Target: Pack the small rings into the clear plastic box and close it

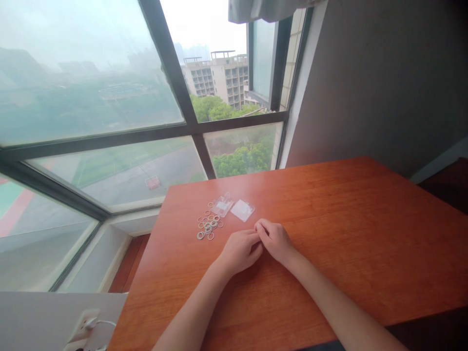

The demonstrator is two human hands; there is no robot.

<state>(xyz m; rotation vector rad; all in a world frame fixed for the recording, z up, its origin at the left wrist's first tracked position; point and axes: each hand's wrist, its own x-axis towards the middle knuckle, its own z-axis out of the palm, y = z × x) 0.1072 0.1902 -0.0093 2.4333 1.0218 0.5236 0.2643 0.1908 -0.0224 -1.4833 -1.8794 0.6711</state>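
My left hand (241, 251) and my right hand (274, 239) meet over the wooden table, fingers curled and fingertips touching each other. Both are closed; whatever may be between the fingers is hidden. Just left of them lies a loose cluster of small thin rings (208, 226), some overlapping, pale and greenish in colour. Behind the rings sits a clear plastic case (222, 204) with a small tab at its top. A second flat, whitish clear case (243, 210) rests beside it, close beyond my fingertips.
The reddish-brown table (347, 219) reaches to a grey wall (383, 87) on the right. Dark-framed windows (98, 139) stand behind and to the left, one pane open. At lower left, a wall socket (84, 325) has a white plug and cable in it.
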